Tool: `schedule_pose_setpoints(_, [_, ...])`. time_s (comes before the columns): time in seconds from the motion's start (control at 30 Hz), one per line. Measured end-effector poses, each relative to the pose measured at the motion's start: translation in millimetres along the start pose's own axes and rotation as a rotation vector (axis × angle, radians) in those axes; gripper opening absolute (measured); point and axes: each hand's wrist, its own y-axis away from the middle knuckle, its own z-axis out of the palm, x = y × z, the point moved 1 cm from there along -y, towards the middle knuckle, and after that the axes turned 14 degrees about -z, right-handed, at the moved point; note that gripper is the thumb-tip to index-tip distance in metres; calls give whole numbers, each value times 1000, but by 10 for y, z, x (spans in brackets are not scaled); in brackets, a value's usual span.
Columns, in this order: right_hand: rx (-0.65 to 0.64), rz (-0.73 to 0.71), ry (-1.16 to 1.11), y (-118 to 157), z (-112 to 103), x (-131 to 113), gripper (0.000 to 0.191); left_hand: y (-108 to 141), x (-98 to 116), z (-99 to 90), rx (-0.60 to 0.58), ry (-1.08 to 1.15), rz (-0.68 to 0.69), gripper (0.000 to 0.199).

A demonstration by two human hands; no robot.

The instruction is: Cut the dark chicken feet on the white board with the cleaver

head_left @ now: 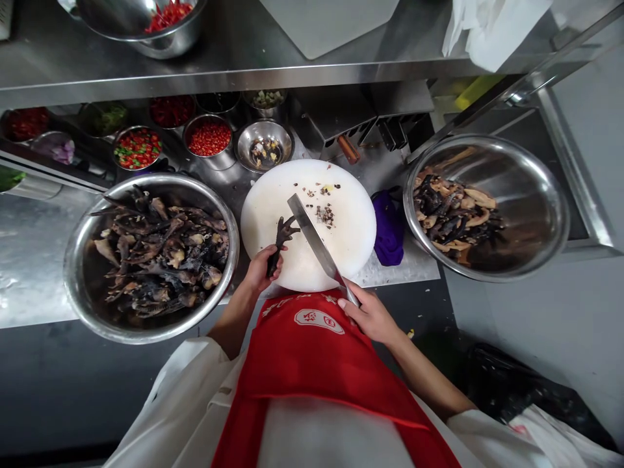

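Note:
My left hand is closed round the leg of a dark chicken foot, its toes spread over the round white cutting board. In my right hand is the handle of a cleaver, whose broad blade slants up and left across the board, close beside the toes. Small dark cut bits lie on the board beyond the blade. To the left, a large steel bowl is heaped with dark chicken feet. Another steel bowl at the right holds paler and dark pieces.
Behind the board stand a small steel bowl with scraps and several containers of chopped chillies. A knife rack is under the steel shelf. Purple cloth lies right of the board. A black bag sits lower right.

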Motion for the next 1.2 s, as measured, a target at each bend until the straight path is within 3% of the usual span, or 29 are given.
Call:
schedule_pose_setpoints(0.1, [47, -27, 73, 13, 28, 52, 57, -68, -28, 24, 12, -18, 35, 34])
schedule_pose_setpoints(0.23, [133, -82, 228, -104, 108, 133, 59, -83, -102, 18, 139, -37, 180, 33])
schedule_pose_setpoints(0.37, [99, -116, 534, -458, 225, 194, 60, 11, -174, -14, 150, -15, 364, 32])
schedule_pose_setpoints(0.5, [30, -208, 752, -887, 369, 232, 50, 86, -211, -43, 153, -94, 395, 31])
schedule_pose_setpoints(0.57, [97, -309, 745, -1047, 420, 187, 42, 107, -224, -37, 200, -171, 365, 33])
schedule_pose_setpoints(0.67, [252, -451, 560, -1207, 437, 28, 32, 144, -259, 10, 249, -313, 324, 35])
schedule_pose_setpoints(0.73, [271, -499, 432, -1285, 418, -81, 29, 172, -300, 50, 250, -389, 308, 35])
schedule_pose_setpoints(0.87, [212, -455, 340, -1358, 344, -140, 14, 226, -391, 78, 222, -489, 259, 34])
schedule_pose_setpoints(1.0, [190, -330, 326, -1317, 309, -12, 17, 278, -432, 89, 247, -615, 230, 33])
schedule_pose_setpoints(1.2, [321, -259, 534, -1320, 315, 171, 12, 294, -434, 281, 295, -678, 223, 34])
